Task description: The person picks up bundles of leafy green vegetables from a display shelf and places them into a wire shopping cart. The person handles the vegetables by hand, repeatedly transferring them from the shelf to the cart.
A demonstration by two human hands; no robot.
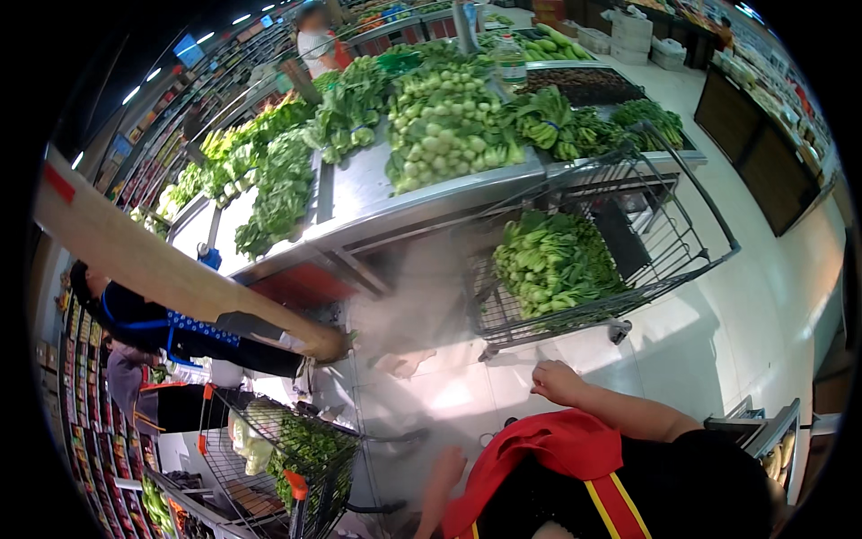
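Note:
My right hand [557, 383] hangs loosely curled over the tiled floor, just below a metal shopping cart [673, 273] loaded with bunches of leafy green vegetables [549, 269]. It touches nothing that I can see. My left hand [448, 466] is low in the view, blurred, near the handles of a second wire cart [323, 485]; no object shows in it. That cart holds napa cabbage [250, 441] and leafy greens [296, 448]. Past the first cart, bok choy [448, 128] lies heaped on a metal display counter [357, 185].
A thick round pillar [188, 283] crosses the left side. Two people [135, 316] stand behind it by the shelves. Another person [320, 44] is beyond the vegetable counter. A dark-sided display stand [754, 148] is at the right. An oil bottle [510, 64] stands on the counter.

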